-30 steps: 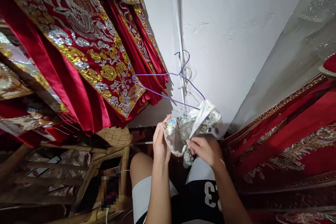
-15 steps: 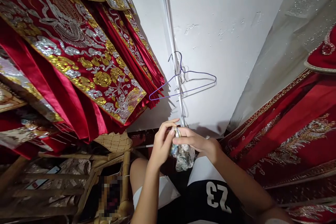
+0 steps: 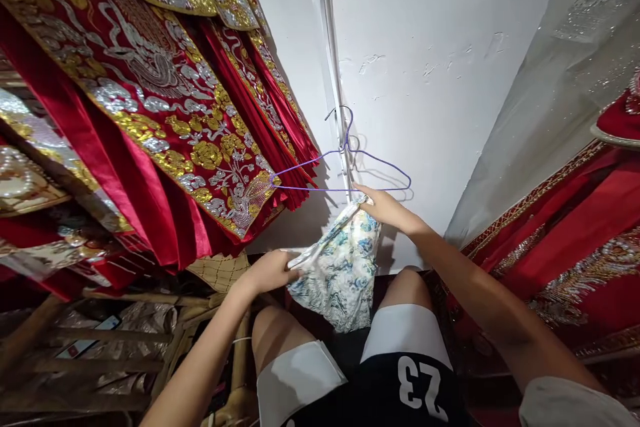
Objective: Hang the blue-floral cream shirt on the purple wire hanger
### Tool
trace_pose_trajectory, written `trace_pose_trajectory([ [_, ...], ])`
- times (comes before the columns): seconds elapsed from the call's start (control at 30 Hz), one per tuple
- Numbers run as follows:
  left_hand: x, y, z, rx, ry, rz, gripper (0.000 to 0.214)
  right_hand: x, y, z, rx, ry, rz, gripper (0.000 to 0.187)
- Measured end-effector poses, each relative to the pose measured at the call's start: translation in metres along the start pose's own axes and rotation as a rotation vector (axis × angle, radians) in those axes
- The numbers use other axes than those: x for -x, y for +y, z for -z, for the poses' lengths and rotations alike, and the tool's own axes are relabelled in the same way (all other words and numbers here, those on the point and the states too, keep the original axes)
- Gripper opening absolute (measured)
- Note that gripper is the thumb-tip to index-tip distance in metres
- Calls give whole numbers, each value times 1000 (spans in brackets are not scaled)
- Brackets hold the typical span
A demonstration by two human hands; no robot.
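A white cloth with a blue and green flower print (image 3: 340,270) hangs spread between my two hands. My left hand (image 3: 273,270) pinches its lower left corner. My right hand (image 3: 383,205) grips the upper corner, raised close under the bottom wire of a purple wire hanger (image 3: 345,167). The hanger hangs on a thin vertical metal rod (image 3: 336,80) against the white wall. Below the cloth are my knees in white shorts.
Red garments with gold and silver embroidery (image 3: 150,107) hang at the left, more red embroidered cloth (image 3: 565,260) at the right. A bamboo rack (image 3: 125,333) stands at the lower left. A grey panel (image 3: 550,113) leans at the right.
The cloth was bunched between both hands low in front of me; now it is spread open. My right hand has risen to the hanger and my left hand has moved left.
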State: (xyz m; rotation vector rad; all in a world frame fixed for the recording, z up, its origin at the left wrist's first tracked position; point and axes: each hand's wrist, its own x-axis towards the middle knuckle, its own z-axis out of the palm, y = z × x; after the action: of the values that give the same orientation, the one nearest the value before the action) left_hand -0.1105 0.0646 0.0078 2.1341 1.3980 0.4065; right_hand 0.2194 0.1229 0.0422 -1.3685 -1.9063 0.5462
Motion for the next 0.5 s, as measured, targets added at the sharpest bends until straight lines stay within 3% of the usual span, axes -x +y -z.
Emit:
trace_pose_trajectory([
  [0.1, 1, -5, -1, -54, -131, 5, 21, -5, 21, -4, -33, -6, 18, 41],
  [0.13, -1, -5, 0, -34, -79, -20, 16, -3, 25, -1, -43, 24, 43, 38],
  [0.27, -16, 7, 21, 123, 333, -122, 13, 13, 31, 24, -26, 144, 87, 27],
  [0.4, -39, 40, 51, 308, 487, -196, 14, 27, 22, 47, 28, 127, 37, 20],
  [0.5, -53, 68, 63, 382, 561, -293, 17, 33, 8, 49, 40, 73, 29, 19],
])
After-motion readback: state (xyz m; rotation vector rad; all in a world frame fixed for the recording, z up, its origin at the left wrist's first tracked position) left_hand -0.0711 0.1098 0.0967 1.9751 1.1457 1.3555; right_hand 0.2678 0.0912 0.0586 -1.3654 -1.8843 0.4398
